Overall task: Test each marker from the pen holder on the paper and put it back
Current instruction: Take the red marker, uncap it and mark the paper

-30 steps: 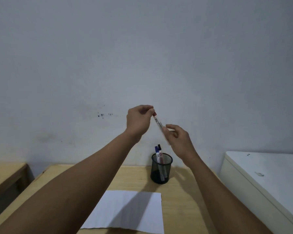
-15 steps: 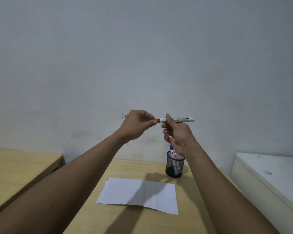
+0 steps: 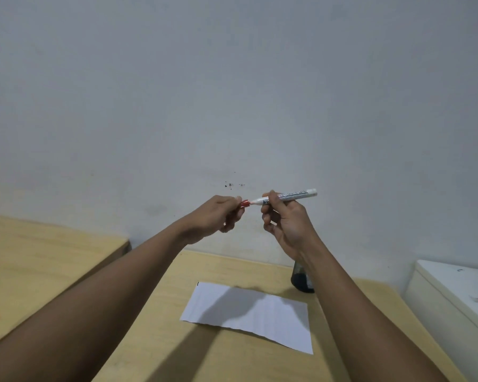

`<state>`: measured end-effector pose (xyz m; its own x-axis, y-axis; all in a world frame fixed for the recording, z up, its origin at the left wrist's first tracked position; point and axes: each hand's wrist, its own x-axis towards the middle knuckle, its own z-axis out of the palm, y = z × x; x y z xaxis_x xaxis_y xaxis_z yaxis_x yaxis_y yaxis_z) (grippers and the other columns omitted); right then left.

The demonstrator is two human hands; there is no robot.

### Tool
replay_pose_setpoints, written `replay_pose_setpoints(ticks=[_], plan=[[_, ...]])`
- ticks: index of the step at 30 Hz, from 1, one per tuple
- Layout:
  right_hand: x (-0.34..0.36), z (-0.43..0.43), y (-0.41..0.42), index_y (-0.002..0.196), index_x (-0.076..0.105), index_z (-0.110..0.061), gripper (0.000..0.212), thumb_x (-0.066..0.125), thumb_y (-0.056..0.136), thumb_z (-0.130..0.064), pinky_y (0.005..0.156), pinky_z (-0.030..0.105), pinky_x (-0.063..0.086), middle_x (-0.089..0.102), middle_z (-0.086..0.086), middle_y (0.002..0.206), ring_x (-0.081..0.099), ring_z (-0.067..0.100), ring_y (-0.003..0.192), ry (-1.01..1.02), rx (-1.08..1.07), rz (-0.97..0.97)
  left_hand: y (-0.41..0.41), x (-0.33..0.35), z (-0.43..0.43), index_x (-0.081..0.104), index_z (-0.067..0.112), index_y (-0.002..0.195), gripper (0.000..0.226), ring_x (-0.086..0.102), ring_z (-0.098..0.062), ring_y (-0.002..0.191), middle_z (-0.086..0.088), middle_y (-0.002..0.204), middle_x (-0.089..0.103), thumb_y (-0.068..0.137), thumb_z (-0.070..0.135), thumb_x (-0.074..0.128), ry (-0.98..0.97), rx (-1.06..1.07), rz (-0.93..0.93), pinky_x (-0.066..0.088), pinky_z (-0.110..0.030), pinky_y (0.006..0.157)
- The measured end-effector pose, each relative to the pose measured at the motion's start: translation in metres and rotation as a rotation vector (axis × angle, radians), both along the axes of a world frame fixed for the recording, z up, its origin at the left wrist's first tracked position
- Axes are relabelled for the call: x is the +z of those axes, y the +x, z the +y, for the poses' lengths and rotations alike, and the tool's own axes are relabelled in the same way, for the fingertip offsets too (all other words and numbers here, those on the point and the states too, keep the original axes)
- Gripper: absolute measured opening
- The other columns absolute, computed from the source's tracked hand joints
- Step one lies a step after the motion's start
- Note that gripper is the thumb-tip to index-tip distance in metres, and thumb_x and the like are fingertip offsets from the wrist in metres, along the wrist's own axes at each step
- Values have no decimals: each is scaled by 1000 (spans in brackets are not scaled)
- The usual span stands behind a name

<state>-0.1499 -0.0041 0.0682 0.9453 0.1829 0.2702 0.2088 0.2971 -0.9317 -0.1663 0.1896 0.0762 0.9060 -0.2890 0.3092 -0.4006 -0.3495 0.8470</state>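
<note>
The left hand (image 3: 221, 213) pinches the red cap (image 3: 244, 203) between thumb and fingertips; it looks just pulled off or nearly so. This seems the uncapping step. To its right, the right hand (image 3: 284, 219) grips the marker (image 3: 287, 197), held level in the air above the counter (image 3: 155, 340): a white barrel with dark lettering, its tip toward the cap. Next it must come down tip-first onto the white paper (image 3: 282, 326) below. The dark mesh pen holder (image 3: 301, 279) stands behind the right forearm, mostly hidden.
</note>
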Motion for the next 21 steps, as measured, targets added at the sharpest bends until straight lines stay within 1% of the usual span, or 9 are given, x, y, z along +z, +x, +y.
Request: replay_pose_setpoints(ticks=[2,3,5,7,9,11,15,19,21], plan=[[-13,9,10,92,69,-10,21,61,101,-27,61,25,44,62,2,70,51,12,57,33,-10,43,5,-12,16,52,9,75,42,40,-17,60,2,64,46,108,29,34,-57,57,73,35,-27,60],[-22,13,15,91,70,-9,21,63,100,-27,60,25,43,63,2,70,50,12,57,23,-31,56,8,-19,24,53,9,73,43,40,-17,60,2,65,48,107,30,35,-29,107,62,35,-28,60],[-43,22,25,92,73,-9,17,67,98,-24,57,25,42,65,3,73,51,12,57,-46,-86,57,16,-41,40,59,14,74,42,47,-16,61,3,69,54,106,33,40,112,213,3,40,-28,62],[-66,33,33,95,75,-9,11,72,94,-19,55,25,44,68,4,76,55,14,59,-145,-129,31,23,-69,54,64,21,82,34,56,-11,70,9,79,61,104,37,44,261,276,-23,45,-28,66],[-88,44,37,90,77,-10,6,76,89,-15,53,25,45,70,3,74,57,15,58,-247,-156,13,29,-102,67,67,21,90,35,61,-15,82,7,90,66,103,44,43,401,327,-48,50,-36,77],[-109,54,41,86,77,-6,9,80,86,-15,50,25,45,71,3,71,58,15,54,-331,-160,21,30,-136,74,64,24,92,36,58,-19,91,7,100,65,102,49,40,553,359,-72,47,-43,84],[-147,71,50,89,69,3,23,79,86,-17,51,27,48,72,3,70,64,17,55,-494,-99,56,21,-197,75,60,32,106,35,51,-17,104,11,114,62,104,49,29,811,370,-171,38,-41,93],[-173,89,57,93,74,-5,13,79,85,-13,56,25,52,74,4,73,65,18,61,-501,-62,133,20,-223,76,60,33,99,40,52,-11,100,13,106,65,101,54,27,805,333,-181,41,-42,94],[-183,95,63,85,78,-12,7,80,82,-18,62,25,55,78,-1,77,70,14,68,-550,-82,104,22,-225,77,63,33,98,42,54,-10,98,14,104,69,101,56,28,784,334,-211,43,-41,91]])
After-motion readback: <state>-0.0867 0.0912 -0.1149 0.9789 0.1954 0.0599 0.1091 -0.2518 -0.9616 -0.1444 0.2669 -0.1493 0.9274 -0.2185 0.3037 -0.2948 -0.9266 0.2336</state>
